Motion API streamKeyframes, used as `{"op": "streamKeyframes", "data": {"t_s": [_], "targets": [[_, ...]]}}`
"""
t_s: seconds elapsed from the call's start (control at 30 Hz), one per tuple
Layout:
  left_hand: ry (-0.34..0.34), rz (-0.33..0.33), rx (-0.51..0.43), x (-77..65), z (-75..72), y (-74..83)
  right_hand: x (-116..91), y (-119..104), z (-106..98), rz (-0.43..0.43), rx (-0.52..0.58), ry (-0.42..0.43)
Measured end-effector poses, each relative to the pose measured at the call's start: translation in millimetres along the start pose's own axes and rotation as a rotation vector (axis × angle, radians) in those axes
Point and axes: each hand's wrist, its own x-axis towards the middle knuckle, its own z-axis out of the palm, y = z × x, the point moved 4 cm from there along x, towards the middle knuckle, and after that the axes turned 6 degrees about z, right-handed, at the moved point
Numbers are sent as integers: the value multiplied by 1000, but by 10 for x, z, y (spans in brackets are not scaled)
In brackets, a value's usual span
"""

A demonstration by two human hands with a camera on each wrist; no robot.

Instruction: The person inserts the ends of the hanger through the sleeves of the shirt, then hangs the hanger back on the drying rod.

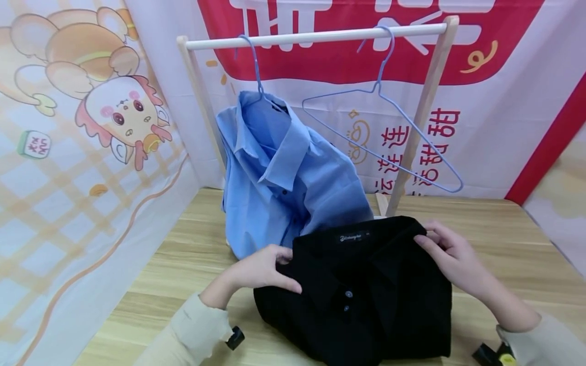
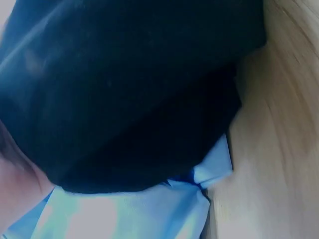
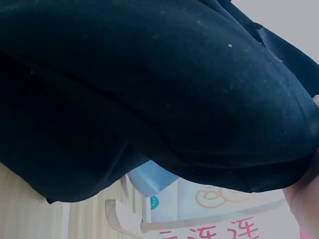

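Note:
A black collared shirt (image 1: 329,310) with small buttons and a label inside its neck is held up at its shoulders over the table. My left hand (image 1: 263,268) grips its left shoulder, thumb in front and fingers behind. At the opposite shoulder, my right hand (image 1: 450,254) pinches the cloth beside the collar. Black cloth (image 2: 129,89) fills much of the left wrist view, with part of the left hand at the edge. In the right wrist view the shirt (image 3: 164,94) hangs from the right hand (image 3: 304,204). Fingers behind the cloth are hidden.
Behind the black shirt stands a rack with a white rail (image 1: 316,36). A light blue shirt (image 1: 293,173) hangs there on a blue hanger (image 1: 255,63); a bare blue hanger (image 1: 414,119) hangs to its right. Printed cloth walls (image 1: 91,203) surround the wooden table (image 1: 183,249).

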Motion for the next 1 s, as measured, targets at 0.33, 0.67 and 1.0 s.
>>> {"op": "streamKeyframes", "data": {"t_s": [0.33, 0.67, 1.0], "targets": [[53, 98, -148, -101, -149, -30, -7, 33, -58, 51, 26, -16], [87, 129, -219, -140, -218, 104, 50, 115, -39, 171, 497, -298], [149, 215, -187, -171, -410, 492, 105, 7, -96, 115, 792, -406]]}}
